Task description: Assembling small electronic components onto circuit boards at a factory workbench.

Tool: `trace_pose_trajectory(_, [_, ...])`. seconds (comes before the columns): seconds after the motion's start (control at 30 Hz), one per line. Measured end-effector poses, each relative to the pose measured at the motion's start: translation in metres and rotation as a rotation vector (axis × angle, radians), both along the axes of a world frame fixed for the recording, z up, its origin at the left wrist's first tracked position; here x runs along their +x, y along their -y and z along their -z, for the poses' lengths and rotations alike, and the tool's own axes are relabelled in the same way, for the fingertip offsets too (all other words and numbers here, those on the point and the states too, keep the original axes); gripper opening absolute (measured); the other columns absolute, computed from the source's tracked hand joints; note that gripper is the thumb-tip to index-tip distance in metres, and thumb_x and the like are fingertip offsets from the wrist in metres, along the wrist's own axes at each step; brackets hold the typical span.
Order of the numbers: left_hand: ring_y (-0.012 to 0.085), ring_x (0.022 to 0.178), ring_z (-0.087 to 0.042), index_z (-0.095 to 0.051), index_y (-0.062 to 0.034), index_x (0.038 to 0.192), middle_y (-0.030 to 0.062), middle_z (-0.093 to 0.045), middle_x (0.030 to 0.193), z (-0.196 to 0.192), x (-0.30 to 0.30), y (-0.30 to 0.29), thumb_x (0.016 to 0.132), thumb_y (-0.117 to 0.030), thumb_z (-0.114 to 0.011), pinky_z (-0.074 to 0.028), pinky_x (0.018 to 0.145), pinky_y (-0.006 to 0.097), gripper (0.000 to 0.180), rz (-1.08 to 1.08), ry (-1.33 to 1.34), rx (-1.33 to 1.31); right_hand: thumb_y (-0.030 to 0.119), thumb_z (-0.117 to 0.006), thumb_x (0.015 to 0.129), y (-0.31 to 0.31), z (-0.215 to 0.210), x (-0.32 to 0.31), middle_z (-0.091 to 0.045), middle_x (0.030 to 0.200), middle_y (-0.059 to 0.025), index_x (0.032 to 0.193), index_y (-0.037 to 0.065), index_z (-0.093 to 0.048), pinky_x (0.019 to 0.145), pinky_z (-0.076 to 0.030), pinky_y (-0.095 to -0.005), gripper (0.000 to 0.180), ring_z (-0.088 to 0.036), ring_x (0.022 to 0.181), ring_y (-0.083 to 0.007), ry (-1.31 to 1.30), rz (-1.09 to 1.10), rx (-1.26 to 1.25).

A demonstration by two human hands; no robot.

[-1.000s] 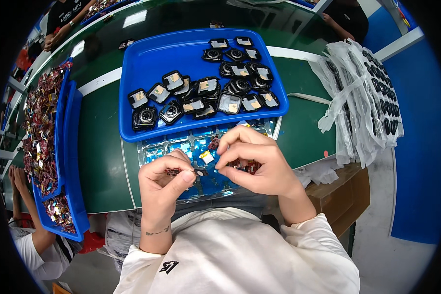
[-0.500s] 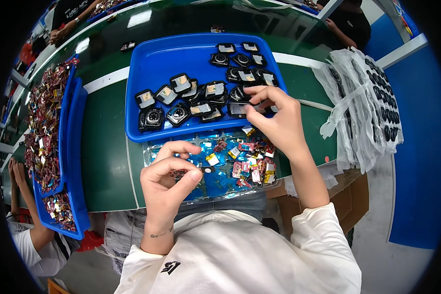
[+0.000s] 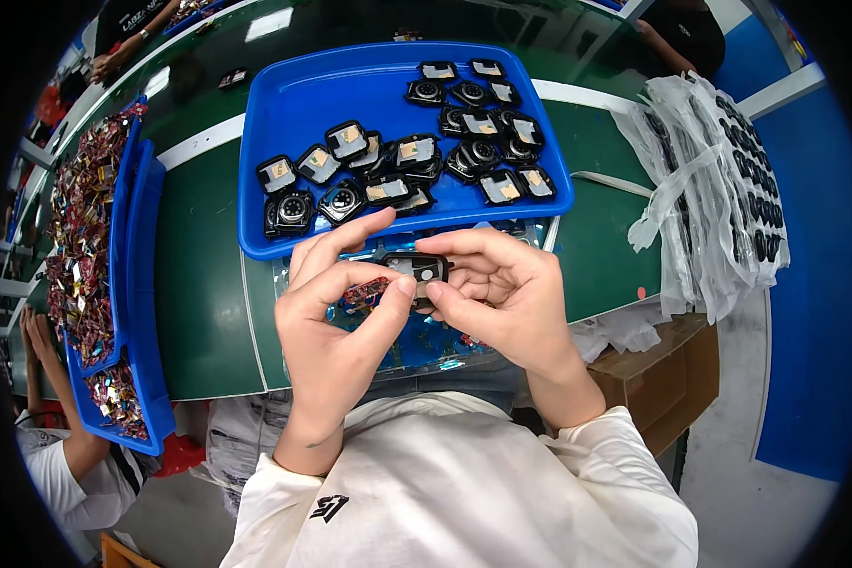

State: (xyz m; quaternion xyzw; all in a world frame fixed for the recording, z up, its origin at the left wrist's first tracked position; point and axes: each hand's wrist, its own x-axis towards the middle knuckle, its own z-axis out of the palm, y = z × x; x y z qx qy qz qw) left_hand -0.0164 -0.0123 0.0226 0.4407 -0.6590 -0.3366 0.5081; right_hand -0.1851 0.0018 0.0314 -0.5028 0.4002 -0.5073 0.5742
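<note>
A black smartwatch case (image 3: pixel 429 265) is between my two hands, its pale inner face turned up. My right hand (image 3: pixel 516 289) is closed round its right side, thumb at the lower edge. My left hand (image 3: pixel 327 308) is closed too, with the thumb tip pressed at the left edge of the case. Small red circuit boards (image 3: pixel 362 293) show between the left fingers; whether they are held or lie behind is unclear. Below my hands a clear plastic tray (image 3: pixel 445 364) with blue-tinted cells is mostly hidden. Just beyond, a blue tray (image 3: pixel 303 95) bears several more watch cases (image 3: pixel 415 151).
At left, blue bins (image 3: pixel 128 284) hold heaped small red boards. Stacked white plastic sheets (image 3: pixel 677 218) with black parts stand at right, above a cardboard box (image 3: pixel 663 369). Other people's hands (image 3: pixel 40 341) show at the left edge and across the green table (image 3: pixel 204 312).
My right hand has come back from the blue tray with a watch case. My left hand has moved slightly up and right to meet it. The view has shifted slightly.
</note>
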Motion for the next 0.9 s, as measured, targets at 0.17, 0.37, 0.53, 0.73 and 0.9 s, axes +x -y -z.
trace_pose_trajectory(0.17, [0.0209, 0.098, -0.056, -0.070, -0.0023, 0.077, 0.0109, -0.068, 0.106, -0.002, -0.002, -0.002, 0.072, -0.003, -0.072, -0.044, 0.084, 0.031, 0.006, -0.035, 0.043, 0.013, -0.006, -0.063, 0.082, -0.004, 0.001, 0.003, -0.067, 0.094, -0.0091, 0.111, -0.006, -0.060, 0.066, -0.052, -0.0182, 0.029, -0.064, 0.074, -0.0065, -0.073, 0.043, -0.036])
trace_pose_trajectory(0.37, [0.0178, 0.087, -0.059, -0.068, -0.0006, 0.075, 0.0087, -0.069, 0.092, -0.002, -0.006, -0.004, 0.072, -0.001, -0.070, -0.045, 0.078, 0.030, 0.004, -0.066, -0.037, 0.101, -0.004, -0.064, 0.081, -0.005, 0.006, 0.007, -0.068, 0.091, -0.0091, 0.106, -0.005, -0.063, 0.064, -0.052, -0.0195, 0.025, -0.065, 0.074, -0.0071, -0.164, 0.119, -0.117])
trace_pose_trajectory(0.53, [0.0186, 0.084, -0.059, -0.067, 0.0003, 0.075, 0.0080, -0.069, 0.086, 0.002, -0.010, -0.004, 0.071, 0.000, -0.070, -0.045, 0.076, 0.030, 0.006, -0.132, 0.022, -0.009, -0.004, -0.065, 0.080, -0.005, 0.009, 0.013, -0.069, 0.089, -0.0110, 0.101, -0.005, -0.065, 0.063, -0.053, -0.0212, 0.021, -0.067, 0.073, -0.0103, -0.217, 0.208, -0.219])
trace_pose_trajectory(0.73, [0.0185, 0.085, -0.059, -0.069, 0.0000, 0.077, 0.0079, -0.069, 0.088, 0.001, -0.013, -0.007, 0.070, 0.000, -0.072, -0.045, 0.074, 0.028, 0.008, -0.157, 0.101, -0.098, -0.005, -0.066, 0.079, -0.004, 0.015, 0.016, -0.070, 0.086, -0.0121, 0.096, -0.005, -0.066, 0.063, -0.056, -0.0232, 0.018, -0.068, 0.073, -0.0124, -0.285, 0.319, -0.420])
trace_pose_trajectory(0.9, [0.0189, 0.082, -0.059, -0.071, -0.0011, 0.079, 0.0082, -0.069, 0.088, -0.004, -0.010, -0.011, 0.068, 0.000, -0.074, -0.045, 0.073, 0.028, 0.012, -0.150, 0.121, -0.193, -0.004, -0.066, 0.079, -0.004, 0.008, 0.012, -0.068, 0.085, -0.0103, 0.095, -0.006, -0.065, 0.066, -0.056, -0.0220, 0.016, -0.067, 0.074, -0.0118, -0.052, 0.287, -0.125])
